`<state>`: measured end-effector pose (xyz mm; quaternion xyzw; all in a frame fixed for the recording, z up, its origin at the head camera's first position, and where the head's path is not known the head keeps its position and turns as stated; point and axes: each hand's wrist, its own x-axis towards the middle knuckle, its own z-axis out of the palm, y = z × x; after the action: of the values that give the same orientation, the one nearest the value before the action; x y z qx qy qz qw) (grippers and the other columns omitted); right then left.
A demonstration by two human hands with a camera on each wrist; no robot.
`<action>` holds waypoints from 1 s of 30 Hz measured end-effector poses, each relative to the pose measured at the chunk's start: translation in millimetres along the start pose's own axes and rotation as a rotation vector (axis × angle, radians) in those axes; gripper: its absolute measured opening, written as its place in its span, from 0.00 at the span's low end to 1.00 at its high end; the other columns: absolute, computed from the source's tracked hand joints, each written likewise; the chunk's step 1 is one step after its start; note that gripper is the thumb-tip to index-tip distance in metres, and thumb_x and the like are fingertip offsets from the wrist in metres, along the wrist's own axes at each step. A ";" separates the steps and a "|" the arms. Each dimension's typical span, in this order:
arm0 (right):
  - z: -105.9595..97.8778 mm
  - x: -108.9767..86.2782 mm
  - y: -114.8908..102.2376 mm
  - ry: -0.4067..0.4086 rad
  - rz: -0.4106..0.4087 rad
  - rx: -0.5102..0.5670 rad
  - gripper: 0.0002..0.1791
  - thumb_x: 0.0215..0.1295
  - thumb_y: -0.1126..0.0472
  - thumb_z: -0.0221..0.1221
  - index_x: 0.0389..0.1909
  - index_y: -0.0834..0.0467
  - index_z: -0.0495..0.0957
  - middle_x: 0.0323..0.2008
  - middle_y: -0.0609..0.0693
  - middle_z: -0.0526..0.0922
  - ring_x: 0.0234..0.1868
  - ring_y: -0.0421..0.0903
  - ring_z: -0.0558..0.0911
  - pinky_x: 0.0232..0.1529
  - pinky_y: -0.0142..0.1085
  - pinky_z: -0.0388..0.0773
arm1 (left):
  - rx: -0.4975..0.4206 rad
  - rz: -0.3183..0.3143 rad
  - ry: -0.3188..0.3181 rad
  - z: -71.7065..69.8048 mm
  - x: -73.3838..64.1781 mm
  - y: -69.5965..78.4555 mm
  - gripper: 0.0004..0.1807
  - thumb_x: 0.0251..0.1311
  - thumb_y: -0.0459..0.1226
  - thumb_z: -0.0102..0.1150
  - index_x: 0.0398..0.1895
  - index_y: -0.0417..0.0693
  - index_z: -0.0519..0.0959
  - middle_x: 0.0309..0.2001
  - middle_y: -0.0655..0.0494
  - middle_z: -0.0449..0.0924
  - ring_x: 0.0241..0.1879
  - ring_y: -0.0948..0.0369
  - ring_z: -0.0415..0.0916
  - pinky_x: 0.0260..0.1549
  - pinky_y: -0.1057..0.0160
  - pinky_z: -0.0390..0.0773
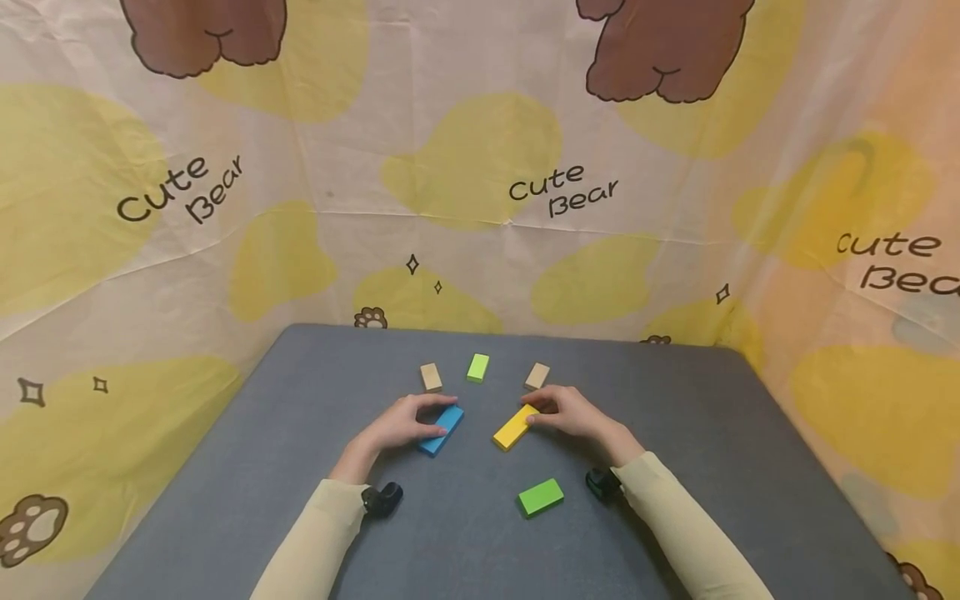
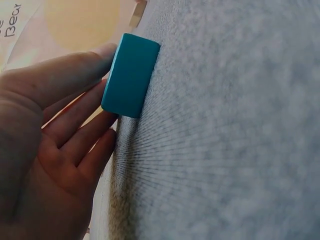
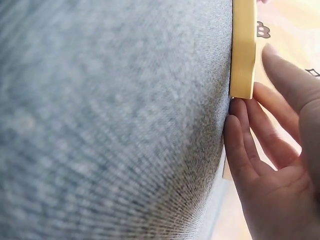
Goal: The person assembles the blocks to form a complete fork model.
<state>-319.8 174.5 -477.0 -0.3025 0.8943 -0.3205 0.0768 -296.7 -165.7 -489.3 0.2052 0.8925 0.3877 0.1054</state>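
Observation:
On the grey table lies a long blue block (image 1: pixel 442 431), set diagonally. My left hand (image 1: pixel 401 422) holds it, the thumb over its upper face and the fingers by its far end. One end of the blue block (image 2: pixel 131 76) faces the left wrist camera. A yellow block (image 1: pixel 514 427) lies diagonally to the right. My right hand (image 1: pixel 573 412) is at its far end, fingertips close against it. In the right wrist view the thumb (image 3: pixel 287 75) stands slightly off the yellow block (image 3: pixel 243 50), with the fingers loosely bent.
Behind the hands stand a tan block (image 1: pixel 431 377), a light green block (image 1: pixel 477 367) and another tan block (image 1: pixel 537 376). A green block (image 1: pixel 540 498) lies nearer, between the forearms. The table (image 1: pixel 225 500) ends at a patterned cloth wall (image 1: pixel 465 275).

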 end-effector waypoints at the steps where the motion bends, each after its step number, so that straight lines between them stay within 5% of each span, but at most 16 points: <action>1: -0.5 0.1 0.1 0.002 -0.005 -0.003 0.25 0.60 0.50 0.64 0.56 0.55 0.79 0.50 0.50 0.85 0.48 0.44 0.83 0.51 0.39 0.81 | -0.005 0.003 -0.004 -0.2 0.4 0.2 0.30 0.56 0.47 0.67 0.65 0.62 0.72 0.67 0.55 0.72 0.67 0.51 0.68 0.64 0.41 0.67; 30: -2.8 2.4 11.8 0.002 -0.005 0.039 0.22 0.59 0.53 0.66 0.54 0.55 0.80 0.50 0.53 0.85 0.50 0.49 0.84 0.51 0.40 0.83 | 0.004 0.040 -0.056 -3.1 3.7 -2.4 0.31 0.57 0.48 0.65 0.66 0.63 0.71 0.68 0.55 0.71 0.66 0.52 0.68 0.64 0.42 0.68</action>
<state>-328.5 181.8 -482.0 -0.3032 0.8872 -0.3382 0.0811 -301.8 -167.5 -489.1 0.2340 0.8857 0.3819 0.1219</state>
